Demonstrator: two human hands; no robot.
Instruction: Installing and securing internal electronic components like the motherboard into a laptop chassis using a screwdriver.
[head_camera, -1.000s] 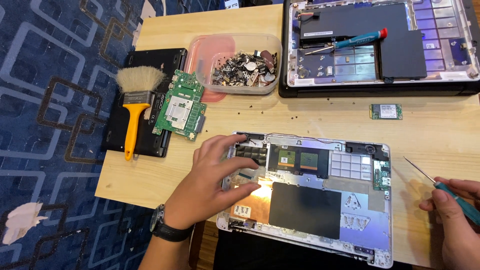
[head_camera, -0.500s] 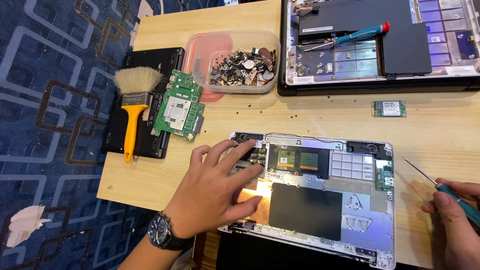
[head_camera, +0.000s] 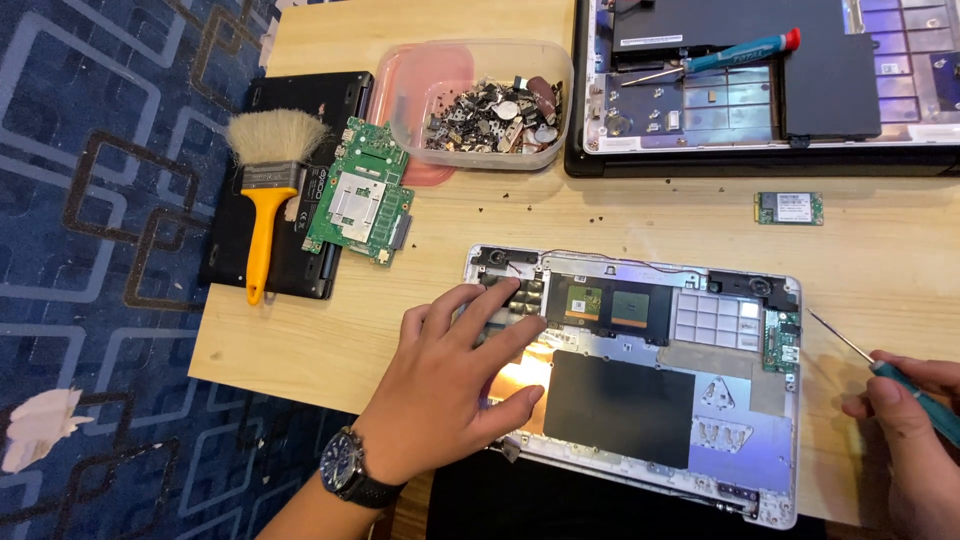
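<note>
An opened laptop base lies on the wooden table with its inner parts bared. My left hand, a watch on its wrist, rests on the base's left end, fingers spread and pressing on the dark parts there. My right hand is at the frame's right edge, closed around a teal-handled screwdriver whose thin tip points up and left, just off the base's right side.
A clear plastic tub of small metal parts stands at the back. A green circuit board and a yellow-handled brush lie on a black slab at left. A second opened laptop holds another screwdriver. A small green card lies on the table.
My left hand has slid right and flattened onto the base's left end, fingers reaching further in. My right hand with the screwdriver has stayed put.
</note>
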